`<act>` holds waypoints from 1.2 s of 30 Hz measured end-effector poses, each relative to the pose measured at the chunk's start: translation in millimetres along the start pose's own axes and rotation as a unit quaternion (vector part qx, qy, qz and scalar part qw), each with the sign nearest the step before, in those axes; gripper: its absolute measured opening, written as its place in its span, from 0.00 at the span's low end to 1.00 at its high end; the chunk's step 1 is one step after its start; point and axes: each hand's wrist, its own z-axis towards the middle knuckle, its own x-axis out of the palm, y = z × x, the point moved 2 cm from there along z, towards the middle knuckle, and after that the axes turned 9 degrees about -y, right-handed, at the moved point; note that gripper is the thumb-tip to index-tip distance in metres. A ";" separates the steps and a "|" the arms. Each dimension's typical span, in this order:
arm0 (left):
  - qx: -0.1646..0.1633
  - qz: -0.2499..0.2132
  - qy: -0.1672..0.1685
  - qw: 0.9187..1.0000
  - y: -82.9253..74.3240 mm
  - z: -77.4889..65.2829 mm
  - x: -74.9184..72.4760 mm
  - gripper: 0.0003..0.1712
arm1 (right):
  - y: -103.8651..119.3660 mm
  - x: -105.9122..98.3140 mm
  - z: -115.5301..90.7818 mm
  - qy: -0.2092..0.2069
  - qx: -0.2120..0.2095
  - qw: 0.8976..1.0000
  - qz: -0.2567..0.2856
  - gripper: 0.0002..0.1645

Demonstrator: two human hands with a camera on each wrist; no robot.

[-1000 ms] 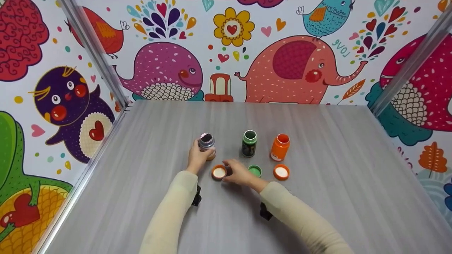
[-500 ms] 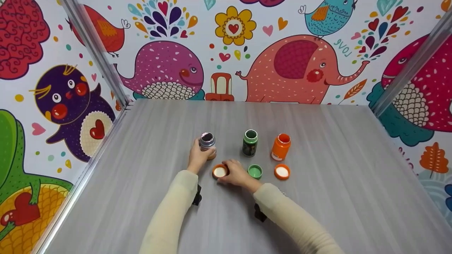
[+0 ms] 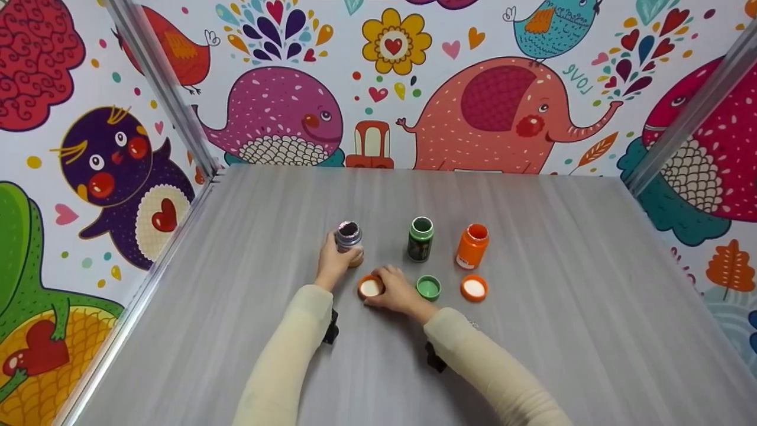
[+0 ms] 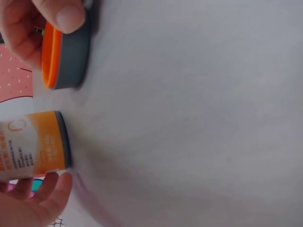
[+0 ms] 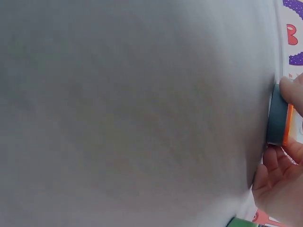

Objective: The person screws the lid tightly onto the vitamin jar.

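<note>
An uncapped bottle (image 3: 349, 235) with a grey neck stands on the table, my left hand (image 3: 335, 263) wrapped around its side. In the left wrist view the bottle (image 4: 35, 144) shows a white and orange label, and the fingers of the left hand (image 4: 38, 205) curve along it. Just in front of it, an upturned lid (image 3: 370, 288) with an orange inner rim and white liner lies between thumb and fingers of my right hand (image 3: 399, 294). Seen from the right wrist, the lid (image 5: 277, 116) has a dark grey outer wall, pinched by the right hand (image 5: 281, 189).
Right of the held bottle stand an open green bottle (image 3: 420, 241) and an open orange bottle (image 3: 472, 247). In front of them lie a green lid (image 3: 429, 287) and an orange lid (image 3: 474, 289), both upturned. Printed wall panels edge the grey table (image 3: 532, 355).
My right hand has moved slightly left onto the grey-and-orange lid, and its thumb and fingers have closed on the rim. The left hand keeps its grip on the bottle.
</note>
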 end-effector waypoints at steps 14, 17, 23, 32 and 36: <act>0.001 0.013 0.004 1.000 -1.6 -7.3 -1.8 0.37 | 0.0 -12.7 -0.9 -0.009 0.039 0.999 0.033 0.30; 0.001 0.005 0.017 1.000 -1.2 -8.8 -1.1 0.37 | -1.5 -18.6 -1.3 -0.022 0.028 0.999 0.038 0.30; 0.003 -0.002 0.049 0.999 -3.6 -15.4 1.0 0.38 | -5.6 -33.7 -5.5 -0.038 0.008 0.998 0.041 0.30; 0.027 -0.002 0.077 0.997 -9.3 -28.0 5.5 0.39 | -8.2 -49.3 -15.8 -0.042 0.000 0.998 0.050 0.30; 0.056 0.001 0.089 0.994 -13.0 -33.8 9.0 0.39 | -10.5 -56.8 -15.9 -0.051 0.007 0.997 0.055 0.30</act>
